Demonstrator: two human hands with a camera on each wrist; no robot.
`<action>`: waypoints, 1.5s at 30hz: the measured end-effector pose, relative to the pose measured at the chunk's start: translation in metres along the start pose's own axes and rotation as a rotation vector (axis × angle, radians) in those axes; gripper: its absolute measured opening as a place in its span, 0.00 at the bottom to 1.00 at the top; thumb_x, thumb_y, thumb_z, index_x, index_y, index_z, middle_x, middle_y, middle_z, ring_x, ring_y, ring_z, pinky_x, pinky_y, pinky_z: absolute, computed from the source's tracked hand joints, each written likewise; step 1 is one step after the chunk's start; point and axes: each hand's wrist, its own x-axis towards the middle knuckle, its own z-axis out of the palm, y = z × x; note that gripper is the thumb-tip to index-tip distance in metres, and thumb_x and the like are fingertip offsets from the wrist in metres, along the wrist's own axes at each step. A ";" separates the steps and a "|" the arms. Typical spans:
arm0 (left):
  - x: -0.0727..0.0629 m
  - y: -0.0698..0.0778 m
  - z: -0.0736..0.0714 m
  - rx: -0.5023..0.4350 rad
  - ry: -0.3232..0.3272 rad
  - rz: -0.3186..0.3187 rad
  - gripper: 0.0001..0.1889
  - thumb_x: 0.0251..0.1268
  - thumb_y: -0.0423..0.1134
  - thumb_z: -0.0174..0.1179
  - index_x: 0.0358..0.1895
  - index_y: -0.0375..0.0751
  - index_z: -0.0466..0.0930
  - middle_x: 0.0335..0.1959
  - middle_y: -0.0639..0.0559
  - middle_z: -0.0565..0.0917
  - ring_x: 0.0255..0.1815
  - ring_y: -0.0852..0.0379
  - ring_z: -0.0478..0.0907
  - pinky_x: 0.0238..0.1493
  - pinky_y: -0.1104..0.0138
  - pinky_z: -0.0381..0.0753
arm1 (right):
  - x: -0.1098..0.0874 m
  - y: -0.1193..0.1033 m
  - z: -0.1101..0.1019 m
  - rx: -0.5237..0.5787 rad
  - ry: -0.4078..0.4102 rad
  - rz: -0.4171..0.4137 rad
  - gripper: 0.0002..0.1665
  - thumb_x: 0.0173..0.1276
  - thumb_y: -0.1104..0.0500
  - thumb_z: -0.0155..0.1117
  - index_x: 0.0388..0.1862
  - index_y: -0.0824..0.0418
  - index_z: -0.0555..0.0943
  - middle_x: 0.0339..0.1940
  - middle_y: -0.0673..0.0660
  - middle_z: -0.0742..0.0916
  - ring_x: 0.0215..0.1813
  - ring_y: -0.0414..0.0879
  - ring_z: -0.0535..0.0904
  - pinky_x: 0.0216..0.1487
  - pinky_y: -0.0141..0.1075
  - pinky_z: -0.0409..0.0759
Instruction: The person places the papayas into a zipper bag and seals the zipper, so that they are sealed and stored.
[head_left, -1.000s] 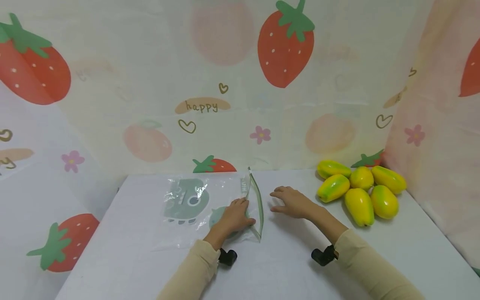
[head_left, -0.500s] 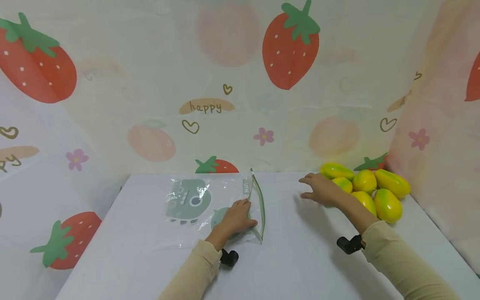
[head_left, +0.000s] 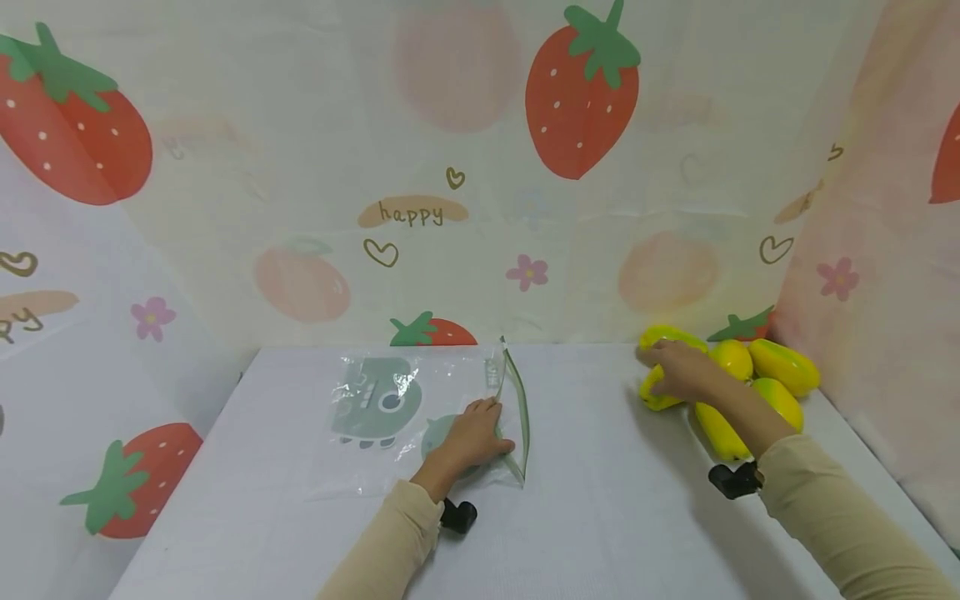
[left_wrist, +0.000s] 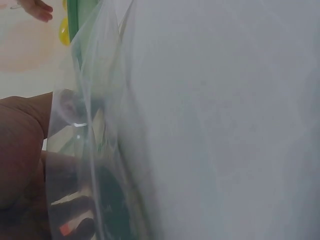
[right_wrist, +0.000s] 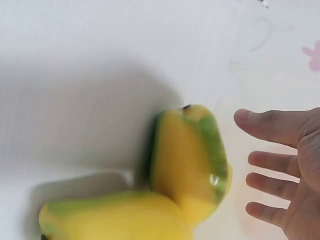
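A clear plastic bag (head_left: pixel 375 467) with a grey-green cartoon print lies flat on the table's left side, its green-edged mouth (head_left: pixel 522 400) bowed open to the right. My left hand (head_left: pixel 468 437) holds the upper layer at the mouth. In the left wrist view, fingers (left_wrist: pixel 72 205) show through the film; the exact grip is partly hidden. Over at the right, my right hand (head_left: pixel 681 372) hovers at a yellow-green papaya (head_left: pixel 660 397), partly covering it. The right wrist view shows that hand with thumb and fingers spread, apart from the papaya (right_wrist: pixel 185 160).
Several more papayas, one of them at the back (head_left: pixel 783 367), cluster at the table's far right corner. A white cloth (head_left: pixel 585 517) covers the table. Printed curtains (head_left: pixel 480 208) stand behind and at both sides. Each wrist carries a black camera (head_left: pixel 459 517).
My right hand has moved right, from beside the bag's mouth to the near-left papayas. The left hand stays at the bag, and the head view has shifted slightly.
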 end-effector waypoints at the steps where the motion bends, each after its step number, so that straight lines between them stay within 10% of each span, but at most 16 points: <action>1: -0.001 0.000 0.000 0.002 -0.003 -0.002 0.37 0.61 0.50 0.65 0.68 0.32 0.66 0.72 0.40 0.66 0.75 0.42 0.60 0.71 0.49 0.65 | -0.001 0.001 -0.001 0.003 -0.008 0.005 0.33 0.57 0.63 0.70 0.62 0.71 0.75 0.61 0.74 0.77 0.60 0.69 0.73 0.59 0.59 0.73; 35: -0.002 0.000 -0.001 0.032 -0.011 0.002 0.37 0.62 0.51 0.63 0.69 0.33 0.66 0.73 0.40 0.66 0.74 0.43 0.60 0.72 0.51 0.65 | -0.002 0.028 0.017 0.036 -0.034 0.040 0.32 0.55 0.73 0.69 0.62 0.65 0.77 0.63 0.72 0.77 0.61 0.70 0.68 0.61 0.64 0.71; 45: -0.001 0.000 -0.001 0.041 -0.007 0.001 0.36 0.62 0.50 0.64 0.69 0.33 0.66 0.72 0.40 0.66 0.74 0.43 0.61 0.71 0.52 0.66 | -0.002 0.033 0.020 0.003 0.024 0.016 0.32 0.58 0.57 0.73 0.62 0.64 0.78 0.60 0.70 0.80 0.58 0.68 0.71 0.59 0.62 0.72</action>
